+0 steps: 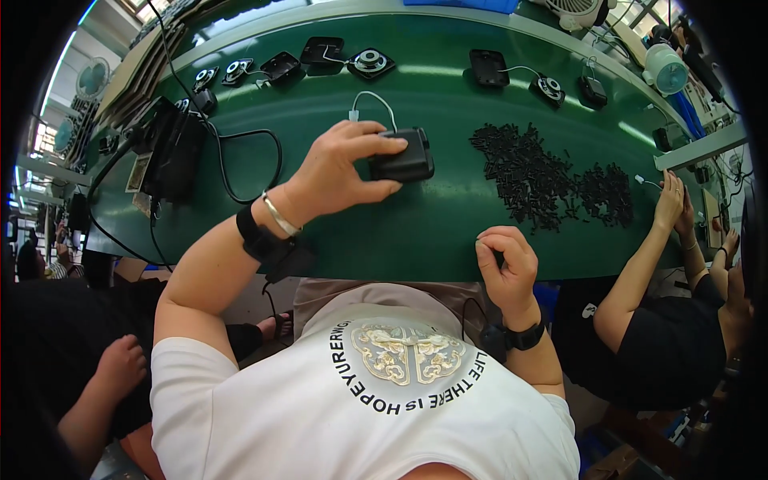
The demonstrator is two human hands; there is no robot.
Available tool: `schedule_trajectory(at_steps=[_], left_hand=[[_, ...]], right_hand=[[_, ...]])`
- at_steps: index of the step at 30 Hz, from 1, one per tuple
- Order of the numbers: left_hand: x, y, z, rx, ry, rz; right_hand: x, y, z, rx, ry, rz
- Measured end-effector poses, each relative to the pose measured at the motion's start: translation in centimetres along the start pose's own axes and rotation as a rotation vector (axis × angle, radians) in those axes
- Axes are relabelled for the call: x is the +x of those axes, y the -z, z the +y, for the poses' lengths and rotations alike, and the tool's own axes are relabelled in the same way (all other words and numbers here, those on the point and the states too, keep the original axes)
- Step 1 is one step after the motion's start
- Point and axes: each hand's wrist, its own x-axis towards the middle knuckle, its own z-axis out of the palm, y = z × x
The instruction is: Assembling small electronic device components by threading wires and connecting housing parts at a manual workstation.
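The thumb and index finger of the left hand (340, 156) are spread just wide enough to grip a black case (406, 158), the index across its top and the thumb against its near side. The case sits over the middle of the green table (352, 240); whether it touches the surface, I cannot tell. A firm, even grip, with the fingertips clear of its right end, would probably hold it steady without covering the part to be worked on.

The right hand (510, 264) hangs at the near edge, to the right, fingers curled and thumb and index tips drawn together. Whether a small piece sits between them, I cannot tell. If one does, a light pinch near its end should make it easier to aim.

Beyond the case, a white cable (374, 94) arches up and ends in a small plug; it seems wise to leave that loop slack and free of the fingers. To the right lies a spread of small black pieces (524, 172), handy for picking singly. Farther off stand open speakers (370, 62), and at left a black cord (280, 156), best given room.
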Motion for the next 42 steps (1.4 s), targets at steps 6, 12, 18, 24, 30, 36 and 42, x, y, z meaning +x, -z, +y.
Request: schedule_trajectory(at_steps=[6,12,18,24,30,36,42], left_hand=[[13.9,-1.6,-8.1,0.051,0.183,0.040],[21.2,-6.5,-14.6,0.203,0.276,-0.023],[22.7,-8.7,-16.2,0.227,0.218,-0.174],[22.1,-8.5,-15.9,0.177,0.230,-0.214],[22.5,-6.0,-13.5,0.258,0.350,-0.348],[20.5,-2.6,-17.5,0.183,0.173,-0.201],[14.4,6.8,-22.7,0.270,0.458,-0.157]], right_hand=[[0.8,-0.1,-1.3,-0.102,0.010,-0.022],[2.1,0.8,-2.4,-0.081,-0.143,-0.041],[3.2,1.5,-3.0,-0.143,-0.146,-0.130],[4.5,1.4,-3.9,-0.160,-0.163,-0.188],[9.0,3.2,-5.1,0.008,-0.348,-0.334],[18.0,0.2,-1.8,-0.005,-0.405,-0.361],[25.0,-8.9,8.0,-0.405,-0.063,-0.434]])
